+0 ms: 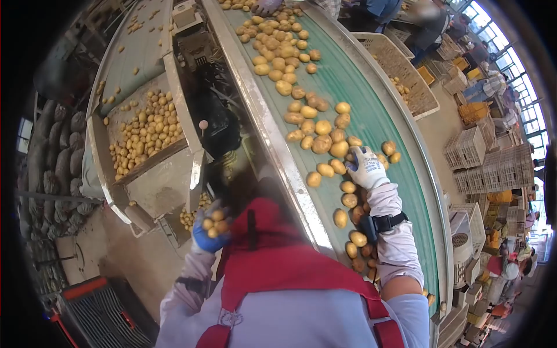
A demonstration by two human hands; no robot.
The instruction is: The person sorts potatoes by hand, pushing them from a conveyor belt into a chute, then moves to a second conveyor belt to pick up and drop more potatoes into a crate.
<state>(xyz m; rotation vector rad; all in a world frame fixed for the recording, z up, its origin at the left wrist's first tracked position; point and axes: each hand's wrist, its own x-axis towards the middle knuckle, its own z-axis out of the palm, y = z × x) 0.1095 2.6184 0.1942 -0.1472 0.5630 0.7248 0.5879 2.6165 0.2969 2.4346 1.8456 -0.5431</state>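
Several small potatoes rest in my left hand, which wears a blue-palmed glove and is off the belt, left of the red apron. My right hand, in a white glove, reaches over the green conveyor belt with its fingers curled down at the potatoes. Whatever lies under those fingers is hidden. Loose potatoes run along the belt above, beside and below my right hand, some partly behind my forearm.
A metal rail edges the belt. To the left is a sorting bin of potatoes. Crates and other people stand at the right. A co-worker's gloved hand is at the belt's far end.
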